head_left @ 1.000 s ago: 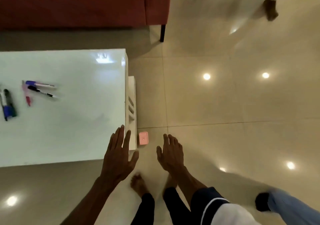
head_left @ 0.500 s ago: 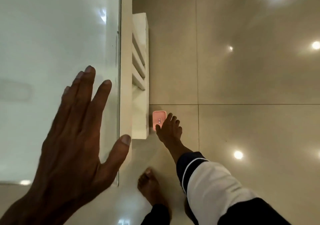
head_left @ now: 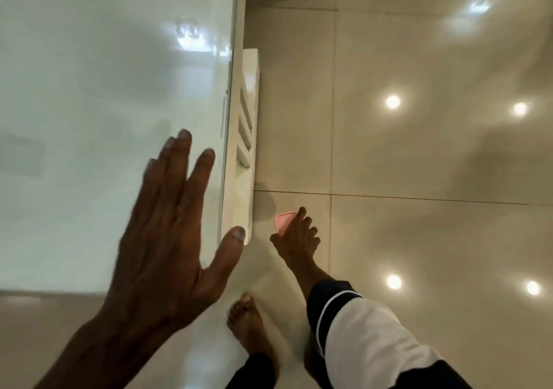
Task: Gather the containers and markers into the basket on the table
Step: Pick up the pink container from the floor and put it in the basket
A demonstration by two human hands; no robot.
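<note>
A small pink container (head_left: 282, 219) is down on the tiled floor beside the table's near right corner. It is tilted, with my right hand (head_left: 297, 236) closed on it, index finger on top and thumb below; the fingers hide most of it. My left hand (head_left: 170, 239) is spread flat with fingers apart over the white glossy table (head_left: 89, 89) near that corner and holds nothing. No markers and no basket are in view.
A white slatted side piece (head_left: 247, 137) juts from the table's right edge, just left of the pink container. My bare foot (head_left: 248, 326) stands on the shiny beige floor tiles (head_left: 419, 149) below the table corner.
The pink container lay flat with its label showing; now my right hand's fingers have closed over it and it is tilted. My left hand stays spread over the table corner.
</note>
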